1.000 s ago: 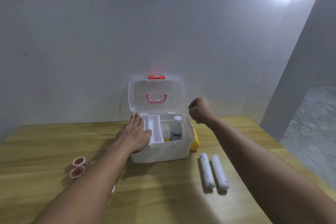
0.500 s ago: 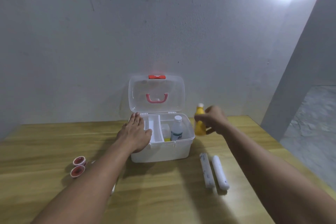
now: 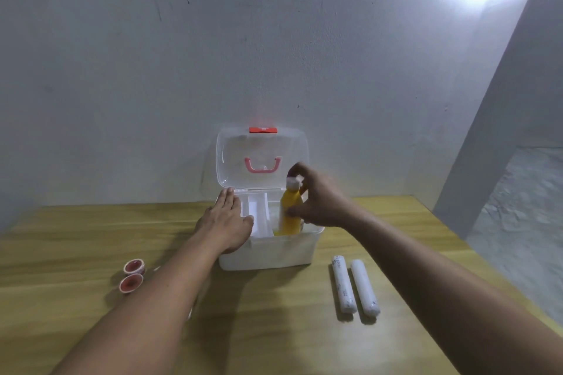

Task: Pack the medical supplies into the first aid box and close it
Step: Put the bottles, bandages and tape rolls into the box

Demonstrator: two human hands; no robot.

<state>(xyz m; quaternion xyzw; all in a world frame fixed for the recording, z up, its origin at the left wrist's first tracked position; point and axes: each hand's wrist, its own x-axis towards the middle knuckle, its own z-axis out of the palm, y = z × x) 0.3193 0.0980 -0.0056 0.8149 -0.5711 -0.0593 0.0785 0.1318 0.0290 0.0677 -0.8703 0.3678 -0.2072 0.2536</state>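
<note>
Right hand: centre of the frame, just right of middle; fingers wrapped around a yellow bottle with a pale cap, held nearly upright with its lower part inside the right side of the first aid box.

Left hand: centre, left of the bottle; flat, fingers together, palm pressed on the box's left rim.

First aid box: white, open, standing at the middle of the wooden table near the wall. White inner tray visible between the two hands. Clear lid raised upright behind, bearing a pink handle and a red latch at its top edge.

Two white rolls: lower right of the box, lying side by side on the table, touching or nearly so.

Two small red-topped round items: lower left of the box, next to the left forearm; kind not discernible.
</note>
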